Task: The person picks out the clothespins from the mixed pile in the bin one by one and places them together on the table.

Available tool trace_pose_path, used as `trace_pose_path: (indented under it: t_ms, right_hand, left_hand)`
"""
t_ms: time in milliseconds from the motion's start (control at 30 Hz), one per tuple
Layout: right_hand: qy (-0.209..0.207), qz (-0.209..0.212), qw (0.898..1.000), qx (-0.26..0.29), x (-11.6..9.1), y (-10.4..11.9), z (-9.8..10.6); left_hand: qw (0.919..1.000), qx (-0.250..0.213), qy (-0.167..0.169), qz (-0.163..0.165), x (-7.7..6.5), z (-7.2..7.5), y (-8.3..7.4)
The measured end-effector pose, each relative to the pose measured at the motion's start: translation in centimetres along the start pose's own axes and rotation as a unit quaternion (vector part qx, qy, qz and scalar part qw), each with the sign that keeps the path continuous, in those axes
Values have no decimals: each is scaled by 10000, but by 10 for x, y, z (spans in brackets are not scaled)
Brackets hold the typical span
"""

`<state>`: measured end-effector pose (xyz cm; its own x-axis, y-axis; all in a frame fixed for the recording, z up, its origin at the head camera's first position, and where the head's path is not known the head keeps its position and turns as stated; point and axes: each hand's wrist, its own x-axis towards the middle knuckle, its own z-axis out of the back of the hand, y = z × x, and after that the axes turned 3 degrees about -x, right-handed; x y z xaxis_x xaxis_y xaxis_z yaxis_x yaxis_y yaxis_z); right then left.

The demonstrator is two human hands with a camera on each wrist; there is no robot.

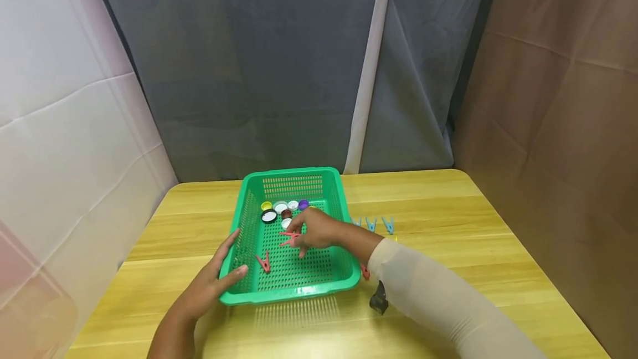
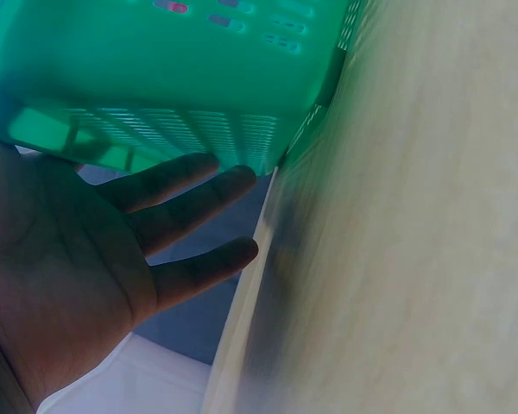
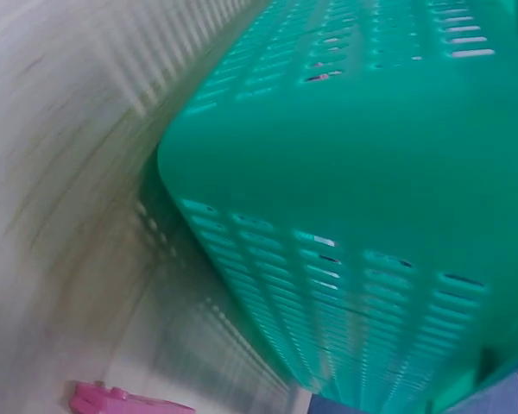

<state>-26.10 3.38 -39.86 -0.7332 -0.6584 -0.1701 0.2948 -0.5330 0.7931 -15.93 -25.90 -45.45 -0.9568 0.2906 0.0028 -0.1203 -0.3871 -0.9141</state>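
A green plastic basket (image 1: 289,295) stands on the wooden table. My right hand (image 1: 321,230) reaches over its right side and pinches a pink clothespin (image 1: 287,234) low inside. Another pink clothespin (image 1: 265,262) lies on the basket floor nearer to me. Beyond them sit several bottle caps, among them a black-rimmed cap (image 1: 269,216), a yellow cap (image 1: 266,205) and a purple cap (image 1: 303,204). My left hand (image 1: 204,287) is at the basket's left side, thumb over the rim; in the left wrist view its fingers (image 2: 194,207) spread straight beside the basket wall.
Blue clothespins (image 1: 388,225) stand in a row on the table right of the basket. Closer to me, a pink clothespin (image 1: 365,272) lies beside the basket, partly behind my right forearm; a pink clothespin (image 3: 125,402) shows in the right wrist view. Grey curtains (image 1: 224,71) hang behind the table.
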Motion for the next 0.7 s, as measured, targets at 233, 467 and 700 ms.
trace_pose_path:
  t_ms: [233, 467, 700]
  right_hand:
    - [179, -47, 9992, 357, -6, 0, 7]
    - [309, -134, 9935, 1091, -13, 0, 10]
    - [355, -297, 9795, 1962, -20, -1, 11]
  left_hand:
    - [10000, 39, -27, 6, 0, 1, 0]
    - [10000, 6, -10, -7, 0, 1, 0]
    - [10000, -10, -8, -14, 1, 0, 0]
